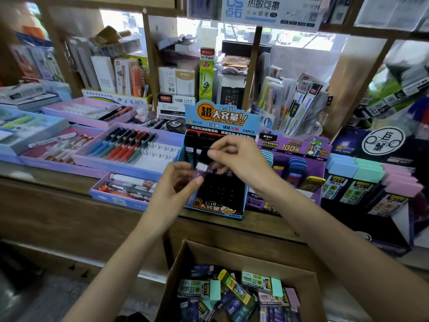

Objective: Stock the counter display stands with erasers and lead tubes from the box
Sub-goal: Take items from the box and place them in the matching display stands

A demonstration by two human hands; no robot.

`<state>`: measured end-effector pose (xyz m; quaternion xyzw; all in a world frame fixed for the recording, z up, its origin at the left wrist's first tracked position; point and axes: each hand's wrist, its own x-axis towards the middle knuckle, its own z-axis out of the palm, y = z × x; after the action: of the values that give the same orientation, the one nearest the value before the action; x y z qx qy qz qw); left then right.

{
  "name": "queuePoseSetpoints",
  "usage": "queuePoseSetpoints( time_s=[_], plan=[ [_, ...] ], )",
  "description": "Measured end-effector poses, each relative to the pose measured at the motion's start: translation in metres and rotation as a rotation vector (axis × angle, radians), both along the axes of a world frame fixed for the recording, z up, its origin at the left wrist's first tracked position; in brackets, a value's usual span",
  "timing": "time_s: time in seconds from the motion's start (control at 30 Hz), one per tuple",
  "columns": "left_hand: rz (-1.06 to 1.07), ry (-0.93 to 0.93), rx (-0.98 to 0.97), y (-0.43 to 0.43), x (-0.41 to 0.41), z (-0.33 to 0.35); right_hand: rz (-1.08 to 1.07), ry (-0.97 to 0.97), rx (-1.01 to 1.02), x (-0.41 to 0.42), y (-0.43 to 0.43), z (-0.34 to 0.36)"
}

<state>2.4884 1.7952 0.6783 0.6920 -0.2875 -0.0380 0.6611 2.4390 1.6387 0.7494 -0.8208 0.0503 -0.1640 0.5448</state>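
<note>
Head view. Centre of frame: the right hand (234,156) pinches a black lead tube (205,151) over the blue display stand (220,119) on the counter (58,201). The left hand (178,182) grips further tubes (200,169) just below. Bottom centre: the cardboard box (232,256) holds erasers (214,290) and tubes.

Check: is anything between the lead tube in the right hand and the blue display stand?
Only the left hand, holding more tubes, hovers just below the lead tube pinched by the right hand. The lower slots of the blue display stand lie uncovered.
</note>
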Motion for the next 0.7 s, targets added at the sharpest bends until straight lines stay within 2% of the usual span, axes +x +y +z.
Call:
queuePoseSetpoints(
  time_s=[0.1, 0.23, 0.5, 0.7],
  plan=[
    [0.247, -0.234, 0.282, 0.019, 0.018, -0.01, -0.115, -0.095, -0.076, 0.017, -0.008, 0.014],
    [0.358, -0.334, 0.499, 0.036, 0.034, -0.024, -0.192, -0.129, -0.239, 0.041, -0.006, 0.011],
    [0.338, -0.419, 0.539, 0.041, 0.033, -0.038, -0.192, -0.131, -0.385, 0.07, 0.007, -0.015],
    [0.332, -0.436, 0.551, 0.041, 0.034, -0.039, -0.192, -0.08, -0.319, 0.077, 0.009, -0.015]
  ],
)
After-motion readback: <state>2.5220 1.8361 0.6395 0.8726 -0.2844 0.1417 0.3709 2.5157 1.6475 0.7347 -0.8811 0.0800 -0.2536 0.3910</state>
